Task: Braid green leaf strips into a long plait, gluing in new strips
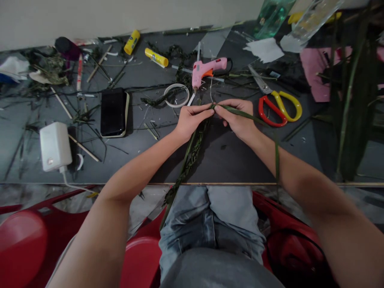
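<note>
My left hand (pixel 193 119) pinches the upper end of a braided green leaf strip (pixel 193 154), which hangs down over the table edge towards my lap. Close beside it, my right hand (pixel 237 118) is closed on a long green leaf blade (pixel 246 115) that meets the braid between my fingertips. The blade's loose end trails across my right forearm. Just beyond my hands lies a pink glue gun (pixel 204 74) with an orange trigger. A white ring (pixel 187 97), perhaps a tape roll, rests left of it. Scissors (pixel 280 108) with red and yellow handles lie right of my right hand.
A black phone (pixel 113 112) and a white power adapter (pixel 55 146) with a cable sit at left. Yellow glue sticks (pixel 156 57) lie at the back. Long leaves (pixel 354 108), pink paper (pixel 312 72) and clear bottles stand or lie at right. Leaf scraps litter the table.
</note>
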Demonstrator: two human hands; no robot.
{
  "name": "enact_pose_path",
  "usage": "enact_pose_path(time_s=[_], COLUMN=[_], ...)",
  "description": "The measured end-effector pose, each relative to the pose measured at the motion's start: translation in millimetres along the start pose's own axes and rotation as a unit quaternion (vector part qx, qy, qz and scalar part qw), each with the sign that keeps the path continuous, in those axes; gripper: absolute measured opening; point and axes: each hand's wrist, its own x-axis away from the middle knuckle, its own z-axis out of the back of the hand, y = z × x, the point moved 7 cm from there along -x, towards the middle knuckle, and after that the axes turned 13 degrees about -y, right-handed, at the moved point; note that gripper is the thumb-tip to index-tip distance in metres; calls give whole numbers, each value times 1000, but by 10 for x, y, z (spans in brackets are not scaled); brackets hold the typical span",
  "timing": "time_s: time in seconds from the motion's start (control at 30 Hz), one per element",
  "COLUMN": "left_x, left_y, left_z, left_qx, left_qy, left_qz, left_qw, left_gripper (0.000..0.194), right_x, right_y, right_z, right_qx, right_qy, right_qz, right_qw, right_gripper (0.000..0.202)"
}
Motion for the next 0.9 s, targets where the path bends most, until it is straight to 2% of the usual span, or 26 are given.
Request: enact_pose_path(time_s=[0.1, 0.27, 0.4, 0.53, 0.7, 0.9], left_x=[6, -14, -21, -11, -2, 0], left_y=[50, 107, 145, 178, 207, 257], left_z=[-5, -26, -42, -33, -11, 13], left_qx=[-22, -80, -99, -117, -144, -210], left_qy=[-9, -46, -56, -37, -10, 13], left_qz=[-4, -30, -53, -49, -57, -74], left_qw=[1000, 995, 992, 991, 988, 975], left_gripper=[15, 21, 29, 30, 24, 18], right_x=[13, 20, 12, 15, 68, 31], right_y=[-23, -27, -19, -55, -213, -68], right_z=[-20, -53, -51, -32, 40, 60], right_qx=[-5, 12, -15, 2, 74, 63], right_qy=[-1, -22, -27, -21, 31, 33], right_qz=[-8, -23, -22, -4, 79, 44], right_qw=[1000, 999, 999, 1000, 994, 997], right_gripper=[44, 38, 39, 35, 18, 33])
